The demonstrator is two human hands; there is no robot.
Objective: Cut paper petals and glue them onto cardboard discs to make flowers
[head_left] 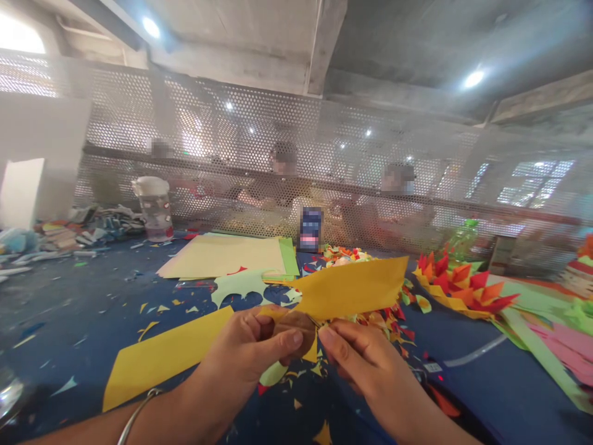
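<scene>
My left hand (252, 355) pinches a yellow paper piece (352, 285) together with a brown round cardboard disc (293, 327) just above the blue table (500, 395). My right hand (365, 364) meets it from the right, fingertips on the same paper beside the disc. Whether the right hand also holds a thin tool is unclear. A yellow paper strip (162, 355) lies flat under my left wrist. A metal bangle (136, 414) sits on my left forearm.
Cream and green paper sheets (227, 254) lie further back. A red-orange-yellow folded paper piece (463, 287) and green and pink strips (551, 337) sit at right. Scraps litter the table. A lidded plastic jar (154, 207) stands at back left. People sit behind a perforated screen (324, 161).
</scene>
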